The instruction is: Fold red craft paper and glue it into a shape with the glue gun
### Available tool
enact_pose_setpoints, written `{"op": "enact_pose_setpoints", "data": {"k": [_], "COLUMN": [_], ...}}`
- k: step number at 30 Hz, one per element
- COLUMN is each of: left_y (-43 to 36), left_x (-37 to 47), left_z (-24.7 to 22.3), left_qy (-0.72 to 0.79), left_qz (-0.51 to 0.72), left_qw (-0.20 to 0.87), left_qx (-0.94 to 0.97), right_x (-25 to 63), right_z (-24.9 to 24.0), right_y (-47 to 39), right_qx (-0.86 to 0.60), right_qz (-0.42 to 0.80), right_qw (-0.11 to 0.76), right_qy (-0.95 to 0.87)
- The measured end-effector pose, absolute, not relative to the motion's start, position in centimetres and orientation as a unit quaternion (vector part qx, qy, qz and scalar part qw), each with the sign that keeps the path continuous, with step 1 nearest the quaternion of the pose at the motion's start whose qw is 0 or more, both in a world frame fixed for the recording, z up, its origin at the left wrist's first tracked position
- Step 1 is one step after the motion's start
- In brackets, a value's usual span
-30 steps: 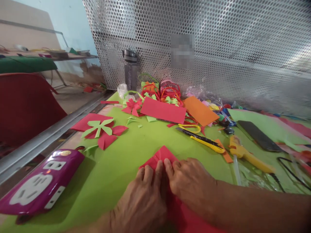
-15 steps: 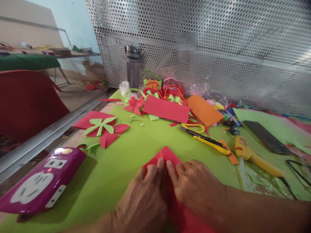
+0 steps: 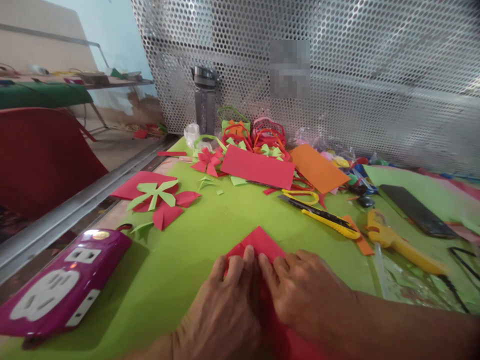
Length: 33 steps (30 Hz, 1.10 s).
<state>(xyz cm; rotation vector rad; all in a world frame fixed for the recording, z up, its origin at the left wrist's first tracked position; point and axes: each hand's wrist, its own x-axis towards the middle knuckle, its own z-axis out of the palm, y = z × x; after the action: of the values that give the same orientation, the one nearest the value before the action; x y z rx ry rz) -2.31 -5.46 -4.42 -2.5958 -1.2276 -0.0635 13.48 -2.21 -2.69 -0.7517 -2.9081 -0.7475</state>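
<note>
Head view has the red paper (image 3: pixel 259 239) at its six o'clock, under the left hand (image 3: pixel 221 307) and right hand (image 3: pixel 309 290), their bent fingertips pressed down close together; whether any finger pinches its underside, I cannot tell. Uneven pressure between the hands could skew the red paper on the green surface (image 3: pixel 187 270) and set a crooked crease, while a sweep toward the hands' two o'clock could catch the utility knife (image 3: pixel 323 216).

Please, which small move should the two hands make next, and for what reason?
Probably the right hand should press along the red paper toward the body while the left hand steadies it: both hands lie on the paper side by side, their fingers close together near its far corner, and the sheet continues toward the body between them.
</note>
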Motion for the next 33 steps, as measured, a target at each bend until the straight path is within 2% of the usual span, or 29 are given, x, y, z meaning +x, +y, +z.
{"op": "enact_pose_setpoints", "data": {"k": [13,28,33], "left_y": [-5.4,-5.3,-5.4], "left_x": [-2.4,-2.2,-2.3], "left_z": [-4.7,-5.0,-5.5], "left_qy": [-0.434,-0.441,-0.436], "left_qz": [-0.028,-0.010,-0.033], "left_qw": [0.131,0.100,0.131], "left_qx": [-0.891,-0.892,-0.890], "right_x": [13.2,13.4,13.1], "right_z": [-2.6,-3.2,-2.9], "right_y": [-2.1,-2.1,-2.1], "right_qx": [-0.239,-0.260,-0.264], "right_qz": [-0.253,-0.238,-0.247], "right_qw": [0.033,-0.003,0.007], "right_qy": [-0.937,-0.936,-0.932]}}
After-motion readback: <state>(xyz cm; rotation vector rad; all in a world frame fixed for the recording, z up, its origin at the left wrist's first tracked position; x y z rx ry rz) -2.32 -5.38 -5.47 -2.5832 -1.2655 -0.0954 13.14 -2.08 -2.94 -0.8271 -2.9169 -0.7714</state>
